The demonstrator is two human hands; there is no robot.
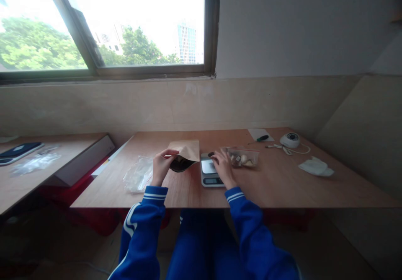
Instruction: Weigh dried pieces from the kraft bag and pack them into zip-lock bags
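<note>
My left hand point(163, 163) is closed on the rim of a brown kraft paper bag point(187, 147), which tilts with its dark mouth gaping toward me. Just right of the bag, a white digital kitchen scale point(204, 179) lies on the table, its small display facing me. Over the scale's plate, my right hand point(223, 167) pinches a small dark brown piece point(211, 154); its exact kind is too small to tell. Beyond that hand is a clear plastic bag point(246, 157) holding several pale and brown lumps, partly hidden by my fingers.
Crumpled clear plastic bags point(136, 175) lie left of my left hand. Toward the right are a screwdriver point(262, 138) on white paper, a white dome camera point(289, 140) with its cable, and a crumpled white tissue point(315, 167). Another table point(78, 146) stands at left, across a gap.
</note>
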